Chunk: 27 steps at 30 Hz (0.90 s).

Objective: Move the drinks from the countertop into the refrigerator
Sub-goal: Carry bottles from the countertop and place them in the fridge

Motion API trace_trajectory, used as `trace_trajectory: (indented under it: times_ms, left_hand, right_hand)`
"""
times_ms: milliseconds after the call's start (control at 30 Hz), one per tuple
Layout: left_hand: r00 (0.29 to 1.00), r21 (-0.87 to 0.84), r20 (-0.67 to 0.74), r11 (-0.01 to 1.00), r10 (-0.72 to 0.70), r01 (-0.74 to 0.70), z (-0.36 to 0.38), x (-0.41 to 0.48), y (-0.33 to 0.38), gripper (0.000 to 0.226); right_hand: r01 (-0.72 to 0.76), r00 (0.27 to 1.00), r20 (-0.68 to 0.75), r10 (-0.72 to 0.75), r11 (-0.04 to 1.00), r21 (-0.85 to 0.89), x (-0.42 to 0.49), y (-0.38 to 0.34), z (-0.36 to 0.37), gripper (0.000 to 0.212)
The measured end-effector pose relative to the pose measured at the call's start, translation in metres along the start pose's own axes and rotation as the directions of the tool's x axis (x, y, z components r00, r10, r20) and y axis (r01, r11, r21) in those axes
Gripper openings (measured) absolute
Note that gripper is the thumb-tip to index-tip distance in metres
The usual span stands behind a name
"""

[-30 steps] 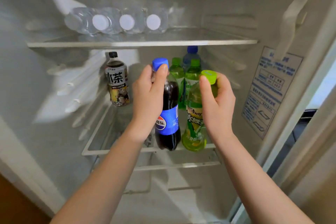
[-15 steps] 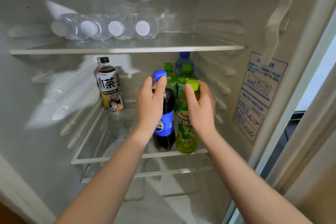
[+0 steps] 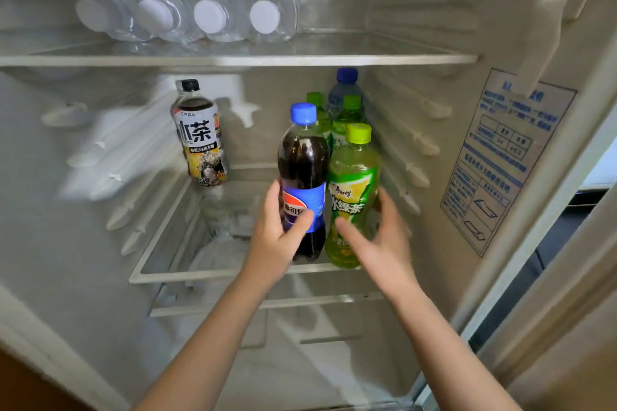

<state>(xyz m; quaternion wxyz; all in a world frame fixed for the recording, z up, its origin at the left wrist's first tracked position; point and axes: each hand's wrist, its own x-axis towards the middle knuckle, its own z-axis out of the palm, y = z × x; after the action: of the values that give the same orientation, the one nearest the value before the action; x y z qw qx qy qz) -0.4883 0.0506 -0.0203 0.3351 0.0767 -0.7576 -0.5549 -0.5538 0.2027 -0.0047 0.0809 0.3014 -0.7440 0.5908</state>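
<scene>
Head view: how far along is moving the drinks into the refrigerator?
Done: water bottles lie on the upper shelf; a black-capped tea bottle and three more bottles stand on the middle shelf. In hand: left hand grips the cola bottle, right hand holds the green tea bottle, both at the shelf's front edge. Left: release them; the countertop is out of view.

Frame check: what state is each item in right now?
cola bottle: upright on middle shelf, capped, gripped by left hand
green tea bottle: upright, capped, right hand around it, grip unclear
dark tea bottle: upright, capped, standing apart
water bottles: lying on upper shelf, capped
refrigerator: open
</scene>
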Motion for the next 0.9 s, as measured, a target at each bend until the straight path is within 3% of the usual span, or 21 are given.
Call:
trace_trajectory:
  times_ms: [100,200,467,733,900]
  left_hand:
    - [0.998,0.212,0.057,0.977,-0.038,0.025,-0.004,-0.01,-0.016,0.082]
    - [0.996,0.285,0.09,0.959,-0.027,0.0,-0.006,-0.008,-0.021,0.082]
    - [0.995,0.224,0.095,0.974,0.01,-0.032,0.007,0.029,-0.022,0.078]
    - [1.0,0.2,-0.004,0.98,-0.014,0.014,0.024,0.067,-0.034,0.079]
    - [0.999,0.165,0.004,0.986,-0.033,0.032,0.025,0.069,-0.045,0.081]
  right_hand:
    - [-0.074,0.996,0.043,0.081,0.986,-0.146,-0.012,0.018,0.007,0.071]
    - [-0.106,0.994,0.018,0.109,0.983,-0.15,-0.012,0.027,0.013,0.071]
    - [-0.092,0.996,-0.032,0.089,0.988,-0.121,0.024,0.037,0.028,0.063]
    - [-0.047,0.998,0.032,0.051,0.991,-0.122,0.058,0.049,0.035,0.065]
    - [-0.037,0.999,0.016,0.039,0.992,-0.117,0.065,0.055,0.039,0.07]
